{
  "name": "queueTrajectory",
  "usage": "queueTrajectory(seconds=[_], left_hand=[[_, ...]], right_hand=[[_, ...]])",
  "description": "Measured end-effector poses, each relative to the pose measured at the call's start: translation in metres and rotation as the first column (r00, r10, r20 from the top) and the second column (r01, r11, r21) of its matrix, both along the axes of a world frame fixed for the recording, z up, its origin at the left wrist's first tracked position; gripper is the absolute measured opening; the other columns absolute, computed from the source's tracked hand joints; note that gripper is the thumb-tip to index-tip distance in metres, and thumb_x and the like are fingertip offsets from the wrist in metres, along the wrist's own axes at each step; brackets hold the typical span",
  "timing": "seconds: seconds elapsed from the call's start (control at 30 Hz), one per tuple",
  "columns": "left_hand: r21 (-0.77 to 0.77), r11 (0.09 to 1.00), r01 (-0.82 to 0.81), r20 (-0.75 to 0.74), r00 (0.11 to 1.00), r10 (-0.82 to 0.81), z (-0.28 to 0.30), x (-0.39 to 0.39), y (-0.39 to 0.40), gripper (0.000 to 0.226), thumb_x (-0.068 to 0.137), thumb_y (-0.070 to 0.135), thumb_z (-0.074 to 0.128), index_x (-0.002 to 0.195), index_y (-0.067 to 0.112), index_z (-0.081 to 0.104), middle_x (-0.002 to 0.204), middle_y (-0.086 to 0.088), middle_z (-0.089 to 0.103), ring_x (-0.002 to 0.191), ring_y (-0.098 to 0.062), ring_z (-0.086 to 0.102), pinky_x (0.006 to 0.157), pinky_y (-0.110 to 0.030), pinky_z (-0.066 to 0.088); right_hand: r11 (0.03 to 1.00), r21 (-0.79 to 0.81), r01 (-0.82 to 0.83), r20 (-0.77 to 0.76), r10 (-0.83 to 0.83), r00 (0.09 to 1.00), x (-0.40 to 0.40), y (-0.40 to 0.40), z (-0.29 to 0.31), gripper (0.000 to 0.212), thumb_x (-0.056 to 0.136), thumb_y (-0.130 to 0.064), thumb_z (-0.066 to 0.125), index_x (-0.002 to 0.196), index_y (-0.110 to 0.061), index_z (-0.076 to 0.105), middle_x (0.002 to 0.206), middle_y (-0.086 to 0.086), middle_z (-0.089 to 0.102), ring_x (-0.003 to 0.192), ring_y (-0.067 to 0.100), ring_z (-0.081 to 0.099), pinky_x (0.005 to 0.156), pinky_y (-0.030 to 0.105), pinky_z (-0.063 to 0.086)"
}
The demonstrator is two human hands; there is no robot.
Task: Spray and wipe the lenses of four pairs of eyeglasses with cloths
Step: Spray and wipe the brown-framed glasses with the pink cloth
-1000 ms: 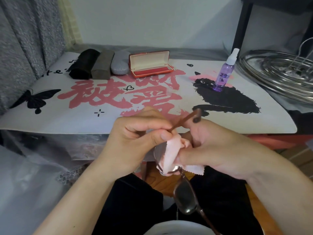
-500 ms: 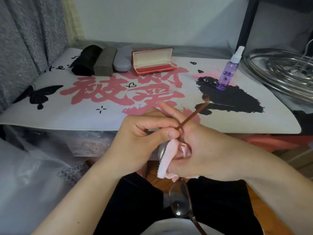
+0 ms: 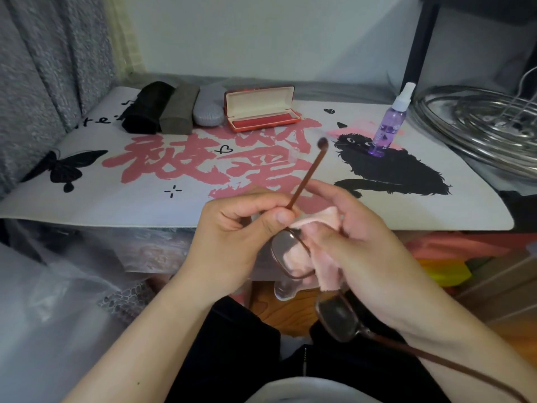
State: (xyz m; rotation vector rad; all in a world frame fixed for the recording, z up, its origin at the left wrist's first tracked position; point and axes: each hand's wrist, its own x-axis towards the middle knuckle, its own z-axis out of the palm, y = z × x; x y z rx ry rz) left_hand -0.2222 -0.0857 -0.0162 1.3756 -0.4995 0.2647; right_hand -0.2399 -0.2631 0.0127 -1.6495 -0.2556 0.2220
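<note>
Eyeglasses [image 3: 293, 251] held at frame centre, over the lap, below the desk [image 3: 87, 205] edge. Left hand [image 3: 232, 234] fingers pinch the frame at the hinge; temple arm now points steeper toward upper centre than a second ago. Right hand [image 3: 357, 242] fingers pinch the pink cloth [image 3: 322, 257], which has slid off the upper lens face to its right rim. Likely that lens nearly done; lower lens next. Spray bottle [image 3: 388, 123] stands upper right.

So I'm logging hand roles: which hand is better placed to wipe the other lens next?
Right hand: it already pinches the pink cloth, while the left hand steadies the glasses by the temple.
</note>
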Motion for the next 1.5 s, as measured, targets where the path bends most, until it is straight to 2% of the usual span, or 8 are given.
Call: queueTrajectory(seconds=[0.13, 0.33, 0.6, 0.73, 0.97, 1.17, 1.33, 1.5], left_hand=[[0.013, 1.0, -0.016, 0.072, 0.997, 0.015, 0.001, 0.001, 0.005, 0.011, 0.086, 0.032, 0.073, 0.093, 0.03, 0.081, 0.086, 0.012, 0.073, 0.081, -0.01, 0.064, 0.079, -0.02, 0.048], [0.107, 0.99, -0.092, 0.166, 0.983, 0.074, 0.003, 0.001, 0.007, 0.011, 0.09, 0.031, 0.07, 0.088, 0.024, 0.078, 0.087, 0.017, 0.071, 0.082, -0.013, 0.061, 0.082, -0.025, 0.044], [0.106, 0.994, -0.036, 0.104, 0.994, 0.024, -0.004, -0.007, -0.008, 0.01, 0.09, 0.037, 0.071, 0.091, 0.031, 0.08, 0.085, 0.008, 0.072, 0.079, -0.022, 0.062, 0.073, -0.034, 0.049], [0.093, 0.995, -0.047, 0.1, 0.994, 0.038, 0.0, -0.004, -0.002, 0.011, 0.089, 0.039, 0.072, 0.089, 0.031, 0.08, 0.085, 0.008, 0.073, 0.077, -0.015, 0.063, 0.071, -0.027, 0.05], [0.023, 0.972, -0.233, 0.155, 0.961, 0.227, 0.009, 0.008, 0.033, 0.013, 0.082, 0.049, 0.074, 0.091, 0.042, 0.08, 0.086, 0.015, 0.075, 0.084, -0.005, 0.066, 0.08, -0.02, 0.052], [-0.135, 0.84, -0.526, 0.059, 0.842, 0.537, 0.023, 0.021, 0.079, 0.011, 0.075, 0.048, 0.078, 0.085, 0.045, 0.08, 0.084, 0.019, 0.076, 0.083, 0.001, 0.068, 0.084, -0.02, 0.054], [-0.112, 0.653, -0.749, -0.033, 0.66, 0.751, 0.028, 0.025, 0.099, 0.028, 0.094, 0.018, 0.071, 0.083, 0.042, 0.078, 0.08, 0.024, 0.075, 0.08, 0.006, 0.067, 0.078, -0.013, 0.053], [-0.109, 0.435, -0.894, -0.125, 0.446, 0.886, 0.032, 0.027, 0.137, 0.009, 0.094, 0.029, 0.071, 0.102, 0.031, 0.075, 0.093, 0.01, 0.075, 0.088, -0.006, 0.071, 0.084, -0.026, 0.057]], right_hand=[[0.967, 0.255, 0.014, -0.238, 0.048, 0.97, 0.001, -0.02, 0.01, 0.049, 0.089, -0.013, 0.062, 0.136, -0.026, 0.06, 0.117, 0.011, 0.072, 0.089, 0.038, 0.074, 0.07, 0.045, 0.058], [0.961, 0.088, -0.261, -0.271, 0.275, 0.923, -0.005, -0.02, 0.011, 0.053, 0.088, -0.009, 0.066, 0.138, -0.026, 0.057, 0.112, 0.018, 0.074, 0.099, 0.044, 0.073, 0.096, 0.058, 0.054], [0.949, 0.049, -0.313, -0.21, 0.316, 0.925, 0.007, -0.005, 0.025, 0.017, 0.092, 0.004, 0.066, 0.107, -0.002, 0.068, 0.091, 0.027, 0.07, 0.085, 0.038, 0.072, 0.083, 0.065, 0.054], [0.961, 0.109, -0.255, -0.158, 0.27, 0.95, 0.013, 0.0, 0.021, 0.023, 0.093, 0.003, 0.066, 0.113, -0.007, 0.068, 0.087, 0.023, 0.073, 0.079, 0.033, 0.073, 0.055, 0.033, 0.055], [0.992, 0.127, 0.021, -0.09, -0.009, 0.996, 0.024, -0.016, 0.014, 0.025, 0.08, -0.009, 0.076, 0.104, -0.014, 0.077, 0.101, 0.018, 0.074, 0.095, 0.039, 0.072, 0.08, 0.045, 0.052], [0.91, -0.158, 0.382, 0.107, -0.369, 0.923, 0.072, -0.046, 0.032, 0.018, 0.095, -0.013, 0.066, 0.085, -0.024, 0.076, 0.089, 0.006, 0.075, 0.092, 0.03, 0.071, 0.052, 0.026, 0.043], [0.905, -0.423, 0.057, 0.023, -0.052, 0.998, 0.11, -0.005, 0.031, 0.012, 0.095, -0.014, 0.067, 0.104, -0.022, 0.066, 0.103, 0.011, 0.071, 0.083, 0.023, 0.066, 0.06, 0.032, 0.046], [0.952, -0.285, -0.111, -0.037, 0.105, 0.994, 0.135, 0.071, 0.034, 0.023, 0.091, 0.001, 0.06, 0.108, -0.012, 0.068, 0.107, 0.016, 0.073, 0.081, 0.028, 0.07, 0.067, 0.037, 0.055]])
